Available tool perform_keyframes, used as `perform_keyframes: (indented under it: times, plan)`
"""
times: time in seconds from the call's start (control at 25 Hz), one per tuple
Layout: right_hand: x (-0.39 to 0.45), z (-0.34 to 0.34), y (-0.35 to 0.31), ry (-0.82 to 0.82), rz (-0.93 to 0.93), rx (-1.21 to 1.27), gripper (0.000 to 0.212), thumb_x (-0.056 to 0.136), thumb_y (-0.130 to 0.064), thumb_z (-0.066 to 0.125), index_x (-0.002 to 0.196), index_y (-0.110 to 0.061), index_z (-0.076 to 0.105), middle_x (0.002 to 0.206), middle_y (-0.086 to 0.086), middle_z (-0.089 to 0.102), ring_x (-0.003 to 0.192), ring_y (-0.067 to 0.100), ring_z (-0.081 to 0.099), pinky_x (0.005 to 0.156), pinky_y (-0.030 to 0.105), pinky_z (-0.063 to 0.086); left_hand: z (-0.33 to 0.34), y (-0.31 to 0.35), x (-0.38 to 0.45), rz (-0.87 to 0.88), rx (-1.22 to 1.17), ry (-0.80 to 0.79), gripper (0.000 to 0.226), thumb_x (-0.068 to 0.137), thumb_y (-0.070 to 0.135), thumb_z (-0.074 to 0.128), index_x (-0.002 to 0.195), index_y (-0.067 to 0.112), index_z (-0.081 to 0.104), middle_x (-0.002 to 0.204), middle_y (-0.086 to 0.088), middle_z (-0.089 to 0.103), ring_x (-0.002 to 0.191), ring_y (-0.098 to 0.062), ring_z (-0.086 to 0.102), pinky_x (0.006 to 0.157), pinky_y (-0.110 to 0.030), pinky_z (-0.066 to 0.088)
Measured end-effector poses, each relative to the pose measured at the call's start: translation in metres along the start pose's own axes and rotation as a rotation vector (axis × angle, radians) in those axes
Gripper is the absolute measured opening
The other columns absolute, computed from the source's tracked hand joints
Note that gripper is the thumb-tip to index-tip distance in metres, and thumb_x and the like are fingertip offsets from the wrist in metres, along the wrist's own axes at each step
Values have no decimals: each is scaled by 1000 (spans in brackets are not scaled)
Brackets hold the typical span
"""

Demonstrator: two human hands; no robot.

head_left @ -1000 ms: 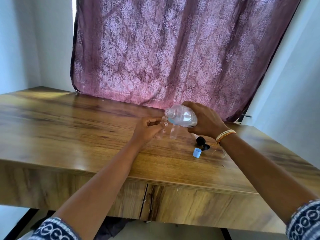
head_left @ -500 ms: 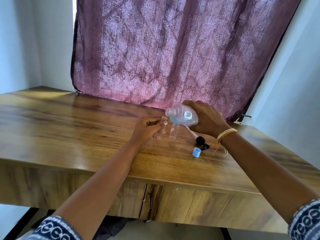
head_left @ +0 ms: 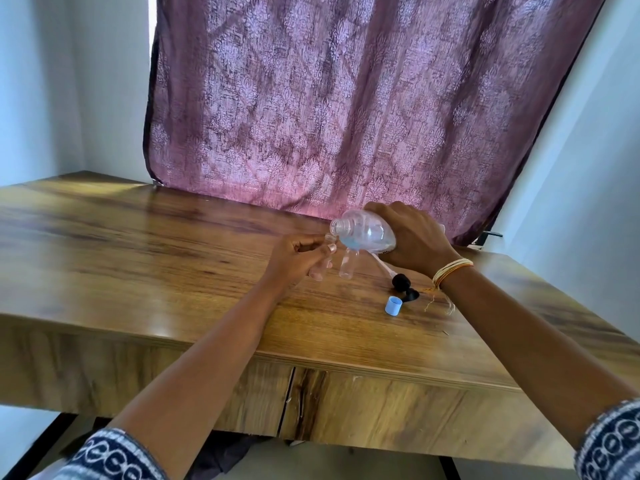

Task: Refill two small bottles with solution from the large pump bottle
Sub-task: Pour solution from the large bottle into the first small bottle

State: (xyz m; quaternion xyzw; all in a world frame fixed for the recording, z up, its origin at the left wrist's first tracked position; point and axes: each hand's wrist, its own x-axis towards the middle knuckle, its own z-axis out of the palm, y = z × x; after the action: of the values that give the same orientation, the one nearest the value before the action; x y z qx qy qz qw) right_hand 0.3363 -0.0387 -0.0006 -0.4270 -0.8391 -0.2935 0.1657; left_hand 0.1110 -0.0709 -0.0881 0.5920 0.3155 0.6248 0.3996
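Note:
My right hand [head_left: 412, 239] grips the large clear bottle [head_left: 363, 235], tipped on its side with its open neck pointing left; a little bluish solution lies in its lower side. My left hand [head_left: 298, 259] holds a small clear bottle [head_left: 325, 263] just below and left of that neck. A second small clear bottle [head_left: 348, 265] stands upright on the table beside it, under the large bottle. The black pump head [head_left: 401, 284] with its white tube lies on the table to the right, with a light blue cap [head_left: 393, 305] in front of it.
The wooden table [head_left: 173, 271] stretches far to the left and towards me. A purple patterned curtain [head_left: 346, 98] hangs behind its far edge. White walls stand on both sides. A loose thread [head_left: 440, 303] hangs from my right wrist.
The large bottle's neck has dropped slightly closer to the small bottle in my left hand. Both hands stay almost where they were.

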Motion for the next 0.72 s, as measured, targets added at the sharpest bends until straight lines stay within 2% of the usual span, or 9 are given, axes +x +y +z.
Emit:
perform_keyframes:
  times: [0.08, 0.2, 0.36, 0.52, 0.64, 0.72]
  plan:
    - [0, -1, 0, 3, 0, -2, 75, 71, -46, 75, 136, -27, 42, 105, 6, 61, 92, 28, 61, 74, 41, 52, 1, 0, 0, -3, -14, 0, 15, 84, 13, 72, 97, 19, 75, 87, -20, 74, 85, -50, 68, 51, -33, 59]
    - [0, -2, 1, 0, 7, 4, 75, 71, -46, 76, 136, -27, 42, 106, 6, 61, 93, 27, 61, 75, 42, 52, 0, 0, 0, 2, -16, -4, 15, 84, 12, 72, 96, 19, 76, 92, -26, 72, 85, -50, 68, 50, -33, 59]
    - [-1, -2, 1, -5, 2, -16, 76, 71, -48, 75, 137, -27, 42, 106, 6, 61, 94, 27, 61, 77, 42, 52, 0, -1, 1, 9, 1, -11, 16, 85, 14, 71, 99, 17, 75, 93, -29, 71, 85, -52, 66, 52, -35, 60]
    - [0, -4, 2, -1, -2, -22, 75, 72, -50, 74, 136, -27, 42, 104, 7, 60, 92, 28, 61, 77, 42, 52, -1, -2, 1, 4, 1, -9, 14, 85, 14, 71, 94, 23, 77, 92, -29, 71, 85, -54, 66, 56, -41, 59]
    - [-1, -6, 2, 6, 1, -26, 75, 72, -50, 73, 136, -27, 43, 105, 7, 60, 93, 28, 60, 79, 41, 51, 0, -3, 2, -3, 25, 19, 18, 85, 12, 71, 102, 10, 75, 93, -25, 73, 90, -51, 67, 67, -55, 58]
    - [-1, -7, 1, 9, 2, -25, 74, 71, -50, 73, 135, -26, 44, 105, 7, 60, 94, 29, 60, 79, 42, 50, 0, -3, 3, 0, 46, 37, 24, 85, 11, 71, 107, 1, 72, 95, -20, 73, 92, -47, 68, 70, -55, 58]
